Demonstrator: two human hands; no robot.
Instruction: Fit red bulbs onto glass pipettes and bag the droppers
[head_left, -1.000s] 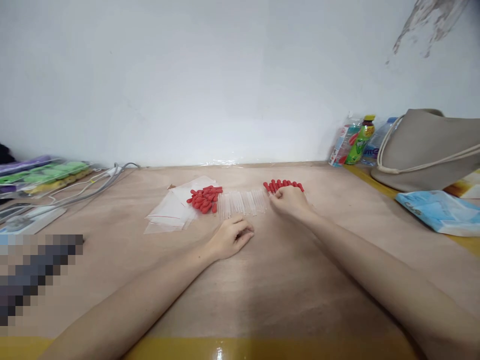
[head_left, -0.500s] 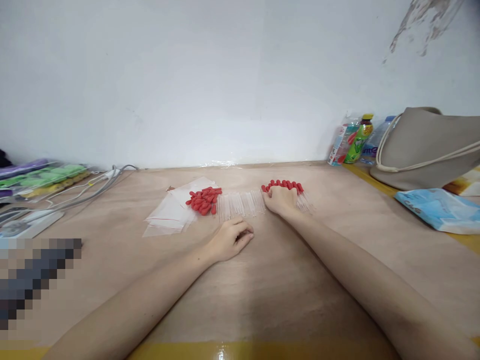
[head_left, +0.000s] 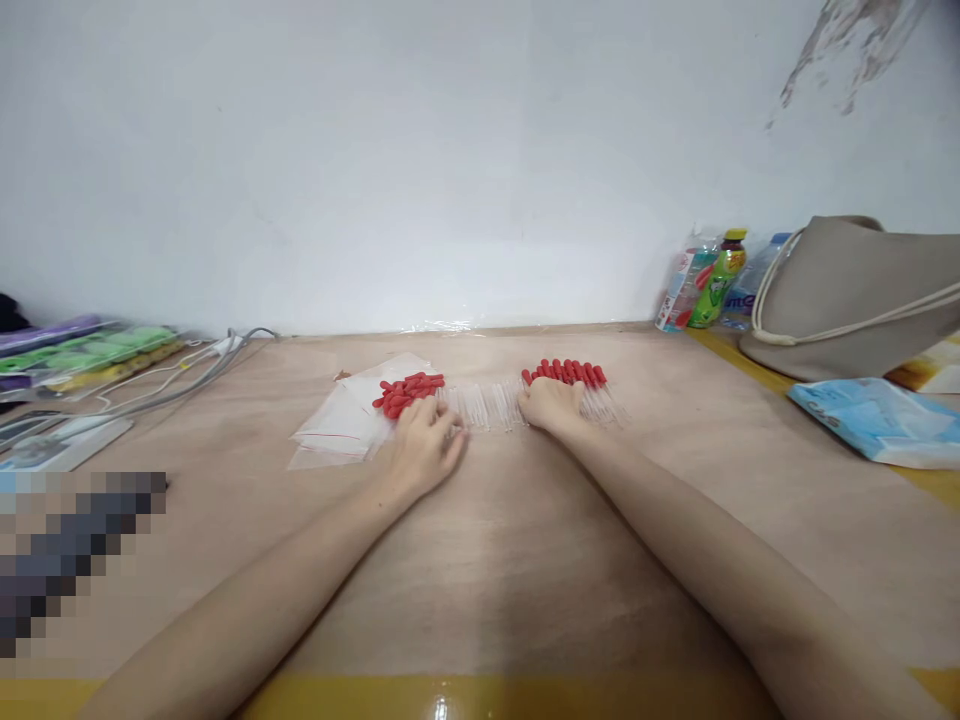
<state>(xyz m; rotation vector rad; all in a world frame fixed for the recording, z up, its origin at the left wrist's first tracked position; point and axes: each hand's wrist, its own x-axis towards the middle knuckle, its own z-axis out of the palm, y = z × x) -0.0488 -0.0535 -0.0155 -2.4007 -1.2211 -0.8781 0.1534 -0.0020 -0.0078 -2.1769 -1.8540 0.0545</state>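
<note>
A loose heap of small red rubber bulbs (head_left: 405, 390) lies on a stack of clear plastic bags (head_left: 341, 425). Right of it runs a row of thin clear tubes (head_left: 487, 405). Further right, a row of tubes with red bulbs fitted (head_left: 570, 373) lies side by side. My left hand (head_left: 424, 445) rests curled at the near edge of the heap and the left end of the clear tubes. My right hand (head_left: 551, 405) lies knuckles up, fingers curled, at the left end of the finished row. What the fingers of either hand hold is hidden.
The wooden table (head_left: 525, 560) meets a white wall. Grey cables (head_left: 195, 375) and coloured trays (head_left: 82, 345) sit at the left. Drink bottles (head_left: 712, 280), a beige bag (head_left: 855, 295) and a blue packet (head_left: 877, 420) stand at the right.
My left hand has moved forward and left, from the bare table up to the red heap and the tubes. My right hand has drawn slightly back and left from the finished row.
</note>
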